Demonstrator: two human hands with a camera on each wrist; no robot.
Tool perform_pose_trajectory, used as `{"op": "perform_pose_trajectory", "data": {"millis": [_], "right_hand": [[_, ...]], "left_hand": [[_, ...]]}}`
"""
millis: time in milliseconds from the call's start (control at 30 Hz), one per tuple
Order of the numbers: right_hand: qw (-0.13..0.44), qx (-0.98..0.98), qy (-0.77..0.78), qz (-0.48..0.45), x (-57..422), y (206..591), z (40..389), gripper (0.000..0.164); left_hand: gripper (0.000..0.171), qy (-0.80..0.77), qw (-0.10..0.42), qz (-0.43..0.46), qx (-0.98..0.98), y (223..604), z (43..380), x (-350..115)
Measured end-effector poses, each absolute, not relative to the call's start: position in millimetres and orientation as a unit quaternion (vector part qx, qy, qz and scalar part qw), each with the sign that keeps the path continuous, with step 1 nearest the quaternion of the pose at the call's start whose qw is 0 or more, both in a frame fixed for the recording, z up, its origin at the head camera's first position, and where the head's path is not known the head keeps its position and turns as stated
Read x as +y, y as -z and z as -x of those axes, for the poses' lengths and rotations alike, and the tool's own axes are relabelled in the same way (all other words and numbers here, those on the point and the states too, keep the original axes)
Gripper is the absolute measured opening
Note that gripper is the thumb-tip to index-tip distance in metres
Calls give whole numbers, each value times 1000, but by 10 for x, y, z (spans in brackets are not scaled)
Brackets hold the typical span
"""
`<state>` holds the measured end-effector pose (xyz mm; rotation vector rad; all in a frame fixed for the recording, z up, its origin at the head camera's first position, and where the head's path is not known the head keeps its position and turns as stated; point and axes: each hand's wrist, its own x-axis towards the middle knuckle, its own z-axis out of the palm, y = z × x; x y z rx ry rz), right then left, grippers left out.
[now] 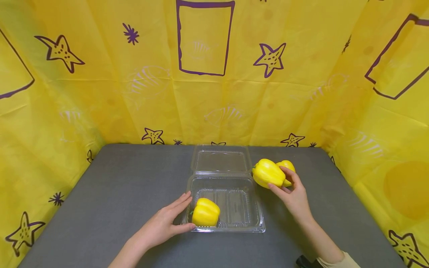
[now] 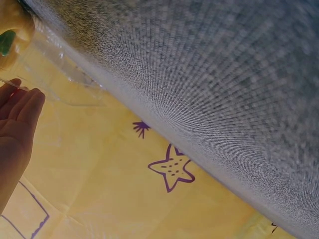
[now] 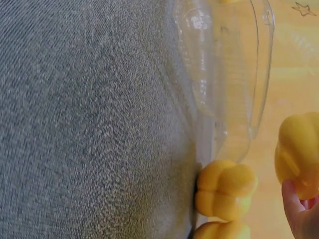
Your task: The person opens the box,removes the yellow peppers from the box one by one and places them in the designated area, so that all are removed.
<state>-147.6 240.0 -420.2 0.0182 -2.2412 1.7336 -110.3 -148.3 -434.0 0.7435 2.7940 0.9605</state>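
A clear plastic clamshell container (image 1: 238, 208) lies open on the table, its lid (image 1: 221, 160) folded back toward the far wall. One yellow bell pepper (image 1: 206, 213) sits in its front left corner. My left hand (image 1: 167, 219) rests against the container's left side, fingers extended and thumb by the front corner. To the right of the container, my right hand (image 1: 295, 193) grips another yellow bell pepper (image 1: 268, 173) between thumb and fingers. The right wrist view shows this held pepper (image 3: 299, 149) raised off the table. Below it, further yellow bell peppers (image 3: 227, 189) stand on the table, partly hidden in the head view.
The grey table (image 1: 134, 186) is enclosed at the back and sides by a yellow cloth (image 1: 207, 96) with purple starfish and frame drawings. A dark object (image 1: 303, 261) shows by the right sleeve at the front edge.
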Motion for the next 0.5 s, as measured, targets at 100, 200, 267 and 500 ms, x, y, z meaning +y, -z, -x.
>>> {"op": "perform_pose_trajectory", "data": {"millis": [100, 200, 267, 500], "right_hand": [[158, -785, -598, -1, 2428, 4201, 1467, 65], [161, -786, -597, 6, 2454, 4195, 1457, 65], [161, -786, -598, 11, 2476, 4194, 1454, 65], [168, -790, -589, 29, 2559, 4180, 1444, 64]], "left_hand": [[85, -315, 47, -244, 916, 4345, 1104, -1484], [84, -315, 46, -245, 916, 4349, 1107, -1484], [84, -315, 46, -245, 916, 4351, 1109, -1483], [83, -318, 49, -243, 915, 4355, 1108, -1484]]}}
